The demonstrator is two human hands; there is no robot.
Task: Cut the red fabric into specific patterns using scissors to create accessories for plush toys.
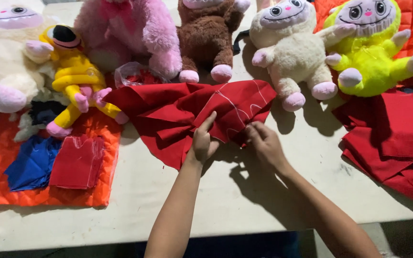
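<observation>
A crumpled piece of red felt [178, 114] with white chalk lines lies in the middle of the pale table [168, 191]. My left hand [202, 141] pinches a fold of it near its lower middle, thumb up against the cloth. My right hand [264, 142] grips the felt's lower right edge, fingers curled under the fold. Both forearms reach in from the bottom of the view.
Plush toys line the far side: cream [5, 62], yellow [75, 76], pink [130, 33], brown [206, 38], another cream [292, 52] and neon green [369, 48]. An orange quilted mat [5, 186] at left bears blue and red cut pieces. Stacked red felt [393, 138] lies at right.
</observation>
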